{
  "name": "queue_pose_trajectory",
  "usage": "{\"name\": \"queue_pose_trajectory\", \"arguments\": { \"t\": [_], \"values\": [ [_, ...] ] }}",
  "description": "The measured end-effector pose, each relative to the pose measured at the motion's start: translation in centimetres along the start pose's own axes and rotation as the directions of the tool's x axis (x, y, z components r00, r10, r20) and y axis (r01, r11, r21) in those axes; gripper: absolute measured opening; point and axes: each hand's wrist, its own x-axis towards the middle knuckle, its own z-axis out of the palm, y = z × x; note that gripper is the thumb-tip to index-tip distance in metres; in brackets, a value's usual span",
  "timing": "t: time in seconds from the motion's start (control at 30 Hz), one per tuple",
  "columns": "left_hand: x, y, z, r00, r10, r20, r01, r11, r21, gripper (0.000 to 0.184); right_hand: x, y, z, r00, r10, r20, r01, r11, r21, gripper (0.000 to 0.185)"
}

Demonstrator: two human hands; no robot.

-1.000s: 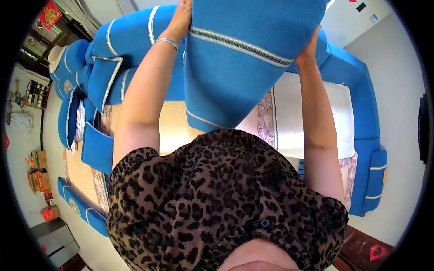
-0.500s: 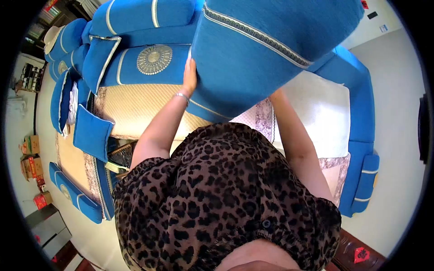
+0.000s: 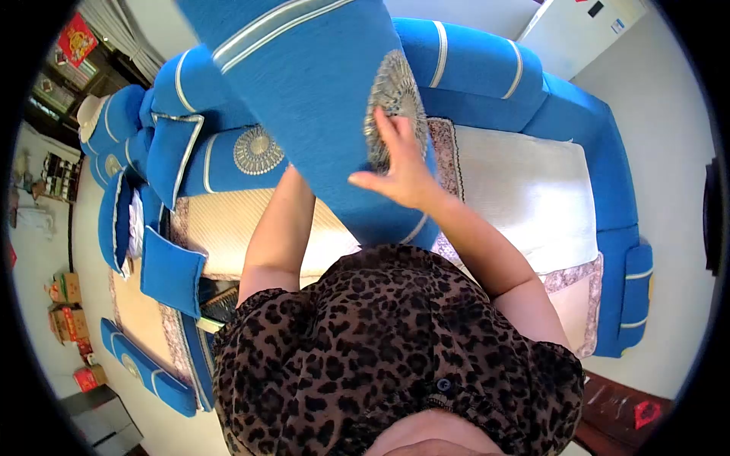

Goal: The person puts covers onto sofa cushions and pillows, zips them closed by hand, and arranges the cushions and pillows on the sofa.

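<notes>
A long blue sofa cushion [image 3: 304, 99] is tilted up in front of my chest, with pale trim bands and a beaded silver medallion [image 3: 386, 83] on its face. My right hand [image 3: 399, 163] lies against the medallion, fingers spread and thumb out to the side. On the cushion's left side, my left hand [image 3: 295, 176] reaches behind it and supports it; its fingers are hidden. Behind my left hand a similar cushion with a round medallion [image 3: 257, 150] leans against the sofa back.
An L-shaped blue sofa [image 3: 608, 167] surrounds me, its seats covered by a cream quilted pad [image 3: 228, 220] and a white mat [image 3: 525, 190]. Loose blue pillows [image 3: 173, 266] stand at the left. A small bolster [image 3: 148, 368] lies lower left, near stacked boxes [image 3: 70, 323].
The cushion has turned and shifted left, bringing its medallion into view. My right hand has moved from its lower edge up onto the medallion. My left hand has gone behind it.
</notes>
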Motion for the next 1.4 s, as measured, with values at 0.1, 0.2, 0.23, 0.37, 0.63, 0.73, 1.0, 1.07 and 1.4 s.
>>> {"name": "queue_pose_trajectory", "arguments": {
  "t": [0.1,0.2,0.23,0.37,0.63,0.73,1.0,1.07,1.4],
  "values": [
    [-0.2,-0.9,-0.6,0.996,-0.062,-0.064,0.060,0.998,-0.031,0.066,-0.6,-1.2,1.6,0.988,-0.116,-0.102,0.096,0.977,-0.189,0.100],
    [-1.1,-1.1,-0.9,0.984,-0.140,-0.111,0.133,0.989,-0.069,0.066,-1.4,-0.6,2.3,0.976,-0.146,-0.160,0.123,0.982,-0.146,0.092],
    [-1.6,-1.0,-1.0,0.978,-0.172,-0.121,0.162,0.983,-0.087,0.066,-1.6,0.2,1.8,0.992,-0.126,-0.028,0.127,0.991,0.035,0.088],
    [-4.9,-1.0,-0.2,0.939,-0.321,-0.121,0.290,0.932,-0.220,0.066,-0.2,8.6,-1.2,0.992,-0.098,-0.075,0.116,0.943,0.312,0.065],
    [-2.2,-7.1,9.3,0.845,-0.534,0.031,0.500,0.768,-0.400,0.065,-3.1,21.0,3.9,0.781,0.624,-0.040,-0.277,0.402,0.873,0.077],
    [1.4,-8.4,13.7,0.833,-0.550,0.058,0.532,0.768,-0.357,0.065,-4.8,21.1,0.8,0.767,0.642,0.002,-0.105,0.123,0.987,0.079],
    [8.9,-7.6,22.4,0.722,-0.555,0.413,0.467,0.831,0.302,0.072,-7.6,20.9,-4.3,0.775,0.618,0.128,0.145,-0.371,0.917,0.085],
    [9.4,-9.9,19.9,0.665,-0.574,0.477,0.117,0.711,0.693,0.076,-9.2,19.0,-3.2,0.725,0.632,0.273,0.128,-0.513,0.849,0.086],
    [-3.6,-19.4,2.7,0.715,-0.697,-0.048,-0.203,-0.274,0.940,0.097,-13.6,21.4,7.7,0.437,0.795,0.420,-0.176,-0.382,0.907,0.095]
  ]
}}
